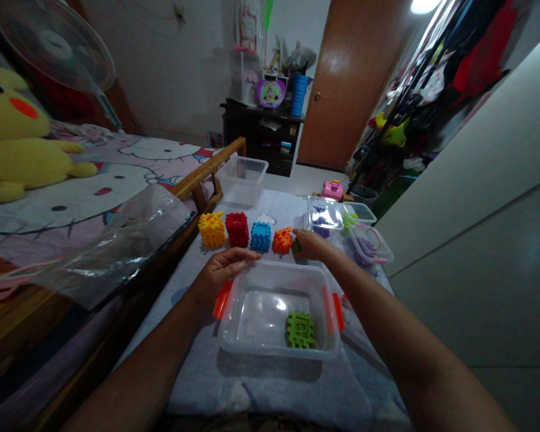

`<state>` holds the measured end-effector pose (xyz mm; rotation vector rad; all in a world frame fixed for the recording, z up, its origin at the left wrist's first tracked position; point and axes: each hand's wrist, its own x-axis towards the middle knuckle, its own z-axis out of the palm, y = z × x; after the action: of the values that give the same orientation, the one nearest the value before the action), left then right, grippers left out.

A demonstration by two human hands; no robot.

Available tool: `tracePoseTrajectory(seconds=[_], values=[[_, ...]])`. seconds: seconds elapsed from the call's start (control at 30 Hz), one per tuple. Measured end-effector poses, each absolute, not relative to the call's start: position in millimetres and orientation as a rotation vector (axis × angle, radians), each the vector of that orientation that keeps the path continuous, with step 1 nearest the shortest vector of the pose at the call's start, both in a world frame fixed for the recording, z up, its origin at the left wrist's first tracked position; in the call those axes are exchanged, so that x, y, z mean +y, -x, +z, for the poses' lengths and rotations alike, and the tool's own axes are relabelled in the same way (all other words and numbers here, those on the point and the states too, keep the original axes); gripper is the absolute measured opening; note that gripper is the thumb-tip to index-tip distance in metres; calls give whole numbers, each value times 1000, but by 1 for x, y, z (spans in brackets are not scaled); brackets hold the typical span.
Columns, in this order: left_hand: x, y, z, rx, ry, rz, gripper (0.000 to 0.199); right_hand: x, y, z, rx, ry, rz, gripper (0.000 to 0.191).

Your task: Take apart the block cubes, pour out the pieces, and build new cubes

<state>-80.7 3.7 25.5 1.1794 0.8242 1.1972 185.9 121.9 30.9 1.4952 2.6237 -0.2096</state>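
Note:
A clear plastic box with orange clip handles stands in front of me, and a green interlocking block piece lies inside at its right. My left hand rests by the box's far left corner, fingers stretched out along the rim. Beyond the box, my right hand has its fingers closed round green block pieces, which it mostly hides. Left of that hand, stacks of block pieces stand in a row: orange, blue, red and yellow.
Smaller clear containers with purple and green pieces stand at the back right. A larger clear bin is at the far left, by the wooden bed rail. A plastic bag lies on the bed edge; a white cabinet flanks the right.

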Motion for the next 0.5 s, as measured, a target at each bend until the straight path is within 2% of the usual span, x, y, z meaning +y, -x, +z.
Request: tracePoseTrajectory(seconds=[0.3,0.5], values=[[3,79,24,824,-1189,1213,17,111,-187,46,2591,-1501,-214,61],[2,78,28,852,-1167,1199,20,89,-201,115,2584,-1500,-165,53]])
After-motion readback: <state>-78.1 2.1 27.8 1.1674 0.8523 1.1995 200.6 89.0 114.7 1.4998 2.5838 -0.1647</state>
